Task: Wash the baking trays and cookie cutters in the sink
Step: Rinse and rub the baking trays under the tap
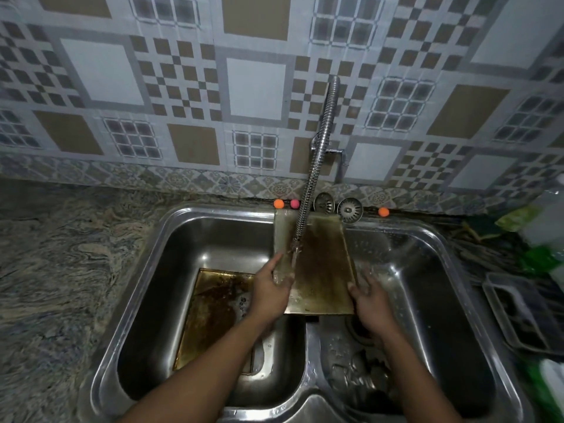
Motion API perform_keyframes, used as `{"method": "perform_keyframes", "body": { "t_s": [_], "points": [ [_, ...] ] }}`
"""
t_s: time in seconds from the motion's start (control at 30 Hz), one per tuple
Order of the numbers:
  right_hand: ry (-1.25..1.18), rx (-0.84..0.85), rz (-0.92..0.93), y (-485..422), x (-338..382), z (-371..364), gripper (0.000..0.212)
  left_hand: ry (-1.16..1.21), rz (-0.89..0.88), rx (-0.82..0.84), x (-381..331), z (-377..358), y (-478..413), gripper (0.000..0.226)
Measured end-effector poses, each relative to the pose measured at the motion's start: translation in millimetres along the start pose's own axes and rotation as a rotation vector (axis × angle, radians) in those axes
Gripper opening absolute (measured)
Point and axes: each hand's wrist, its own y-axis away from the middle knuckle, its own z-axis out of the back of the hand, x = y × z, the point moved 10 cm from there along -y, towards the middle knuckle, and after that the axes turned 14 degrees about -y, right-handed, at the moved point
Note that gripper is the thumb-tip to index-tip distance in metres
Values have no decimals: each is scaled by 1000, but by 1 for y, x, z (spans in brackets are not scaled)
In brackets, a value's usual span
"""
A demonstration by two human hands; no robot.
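Baking tray (323, 264): where is it located? (Trainee)

It sits over the middle of the sink (213, 210), directly below the tap (317, 166), with its far edge at the back rim. Water (294, 254) from the tap strikes its left portion. A second tray (213, 312), brown-stained, lies flat in the basin left of the tap. (Instructor)

State of the hands? (Trainee)

The left hand (270, 288) lies flat on the tray below the tap, fingers straight, in the stream. The right hand (370, 297) is at the tray's edge right of the tap, thumb touching the near corner. Its fingers are blurred, so I cannot tell whether they grip the edge or only steady it. (Instructor)

Which step is this? (Trainee)

Judged from the layout: rinsing and rubbing this tray. Brown residue covers most of its surface, so the step appears far from complete. (Instructor)

Next move? (Trainee)

Probably: work the flat hand across the stained area right of the tap while the other hand stops the tray sliding. The second tray is not yet handled. Dim shapes (360, 377) in the basin right of the tap may be cutters, but it is too dark to confirm. (Instructor)
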Motion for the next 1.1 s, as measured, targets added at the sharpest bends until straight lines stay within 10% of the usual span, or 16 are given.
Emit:
{"method": "perform_keyframes", "body": {
  "t_s": [0.1,0.3,0.63,1.1],
  "points": [
    [-51,11,-99,3,-18,-3,18,-113,-120,15,-25,-6,-2,53],
    [-211,-104,-291,3,-50,-28,28,-305,-243,40,-48,-10,5,26],
    [-163,-130,-365,9,-62,-35,33,-326,-231,37,-40,-5,2,45],
    [-194,-4,242,43,52,-48,19,-337,-294,90,-52,-18,7,52]
  ]
}}
